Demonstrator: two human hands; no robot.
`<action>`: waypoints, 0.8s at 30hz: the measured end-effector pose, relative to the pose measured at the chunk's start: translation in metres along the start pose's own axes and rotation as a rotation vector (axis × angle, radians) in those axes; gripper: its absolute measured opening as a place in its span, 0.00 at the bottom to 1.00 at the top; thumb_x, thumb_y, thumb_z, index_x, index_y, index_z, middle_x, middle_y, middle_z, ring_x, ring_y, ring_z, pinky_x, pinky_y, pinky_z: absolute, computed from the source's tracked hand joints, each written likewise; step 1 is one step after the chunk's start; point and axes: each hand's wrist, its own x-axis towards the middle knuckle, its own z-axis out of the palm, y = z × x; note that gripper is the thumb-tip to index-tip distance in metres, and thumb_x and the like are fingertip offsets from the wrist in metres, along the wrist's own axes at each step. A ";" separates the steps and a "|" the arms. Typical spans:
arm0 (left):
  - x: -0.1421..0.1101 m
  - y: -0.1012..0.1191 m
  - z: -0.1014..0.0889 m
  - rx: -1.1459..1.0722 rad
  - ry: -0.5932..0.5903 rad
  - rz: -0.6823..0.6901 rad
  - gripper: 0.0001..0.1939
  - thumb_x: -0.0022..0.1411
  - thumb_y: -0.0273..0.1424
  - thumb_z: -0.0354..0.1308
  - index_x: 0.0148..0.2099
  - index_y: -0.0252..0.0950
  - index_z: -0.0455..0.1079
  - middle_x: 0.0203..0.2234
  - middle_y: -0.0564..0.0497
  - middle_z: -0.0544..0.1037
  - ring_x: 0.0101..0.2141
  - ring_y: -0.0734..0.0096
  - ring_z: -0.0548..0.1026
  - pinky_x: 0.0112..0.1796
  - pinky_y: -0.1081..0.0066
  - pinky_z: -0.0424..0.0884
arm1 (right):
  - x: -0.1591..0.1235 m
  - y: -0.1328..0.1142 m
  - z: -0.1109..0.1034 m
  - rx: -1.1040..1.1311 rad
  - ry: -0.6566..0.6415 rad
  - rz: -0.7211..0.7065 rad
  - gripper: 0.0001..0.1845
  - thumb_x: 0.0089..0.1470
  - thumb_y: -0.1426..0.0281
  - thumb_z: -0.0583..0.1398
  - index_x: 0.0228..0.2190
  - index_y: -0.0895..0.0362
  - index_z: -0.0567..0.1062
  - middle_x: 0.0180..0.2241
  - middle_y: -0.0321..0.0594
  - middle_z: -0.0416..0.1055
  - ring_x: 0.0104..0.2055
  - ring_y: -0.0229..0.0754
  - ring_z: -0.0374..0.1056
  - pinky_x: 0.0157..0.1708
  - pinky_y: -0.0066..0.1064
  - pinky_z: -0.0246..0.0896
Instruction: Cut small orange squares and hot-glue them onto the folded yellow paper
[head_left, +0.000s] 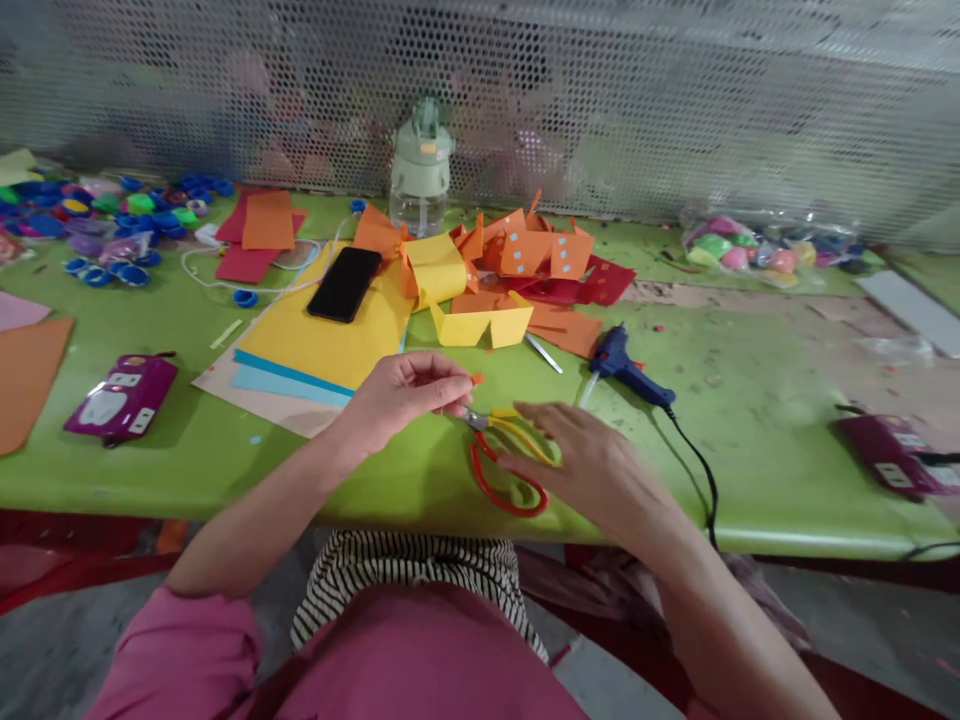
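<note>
My left hand (416,392) is closed in a pinch, with a small orange paper scrap (478,379) sticking out at its fingertips. Just below those fingers are scissors (501,468) with one red and one yellow handle loop; their blades are mostly hidden behind the left hand. My right hand (589,460) is at the handles, thumb and fingers apart, slightly blurred. Its fingertips overlap the yellow loop, and I cannot tell whether they touch it. Beyond the hands stand a folded yellow paper piece (484,325) and several orange paper pieces (517,250) with small pale squares.
A blue glue gun (630,368) lies right of the hands, its cord running off the front edge. Left are a black phone (345,284) on yellow sheets (300,340) and a purple power strip (124,398). A water bottle (421,170) stands at the back by the perforated metal panel (600,110).
</note>
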 end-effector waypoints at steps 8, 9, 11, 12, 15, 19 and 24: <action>-0.008 -0.002 0.003 0.335 -0.087 0.044 0.10 0.57 0.37 0.67 0.35 0.35 0.78 0.28 0.52 0.82 0.29 0.75 0.77 0.32 0.76 0.71 | 0.025 -0.027 -0.011 0.326 0.128 -0.130 0.09 0.60 0.66 0.60 0.34 0.58 0.75 0.32 0.40 0.74 0.28 0.34 0.67 0.29 0.28 0.63; -0.008 -0.001 0.003 0.414 -0.082 0.065 0.09 0.58 0.37 0.66 0.35 0.36 0.78 0.28 0.53 0.82 0.29 0.74 0.77 0.31 0.76 0.70 | 0.026 -0.028 -0.009 0.334 0.124 -0.124 0.08 0.59 0.67 0.60 0.32 0.58 0.75 0.31 0.39 0.73 0.28 0.34 0.66 0.29 0.27 0.62; -0.010 0.002 0.004 0.567 -0.076 0.098 0.07 0.59 0.34 0.65 0.35 0.35 0.78 0.28 0.53 0.82 0.29 0.74 0.77 0.32 0.76 0.70 | 0.026 -0.028 -0.007 0.356 0.121 -0.117 0.05 0.58 0.69 0.60 0.31 0.58 0.74 0.30 0.38 0.72 0.28 0.33 0.65 0.28 0.27 0.60; -0.010 0.003 0.005 0.630 -0.071 0.112 0.05 0.59 0.32 0.64 0.36 0.35 0.78 0.28 0.54 0.82 0.29 0.74 0.77 0.32 0.75 0.70 | 0.026 -0.028 -0.007 0.367 0.121 -0.114 0.04 0.57 0.70 0.60 0.31 0.58 0.73 0.30 0.37 0.72 0.28 0.33 0.64 0.28 0.27 0.59; -0.011 0.005 0.007 0.732 -0.047 0.149 0.03 0.59 0.29 0.63 0.36 0.35 0.77 0.29 0.54 0.82 0.29 0.75 0.77 0.34 0.75 0.70 | 0.026 -0.028 -0.005 0.443 0.103 -0.058 0.04 0.56 0.71 0.61 0.29 0.57 0.73 0.28 0.37 0.71 0.28 0.33 0.63 0.26 0.27 0.56; -0.011 0.004 0.006 0.537 -0.056 0.191 0.05 0.60 0.31 0.64 0.39 0.36 0.77 0.32 0.53 0.82 0.33 0.75 0.78 0.36 0.75 0.73 | 0.029 -0.028 0.002 0.945 -0.002 0.154 0.10 0.55 0.64 0.63 0.29 0.57 0.72 0.23 0.31 0.64 0.20 0.29 0.52 0.18 0.25 0.44; -0.009 0.003 0.001 0.286 -0.156 0.242 0.12 0.56 0.32 0.69 0.43 0.38 0.77 0.35 0.53 0.80 0.34 0.76 0.77 0.38 0.76 0.75 | 0.033 -0.028 0.013 1.555 -0.210 0.292 0.13 0.49 0.62 0.68 0.27 0.56 0.71 0.19 0.25 0.56 0.18 0.26 0.41 0.14 0.24 0.29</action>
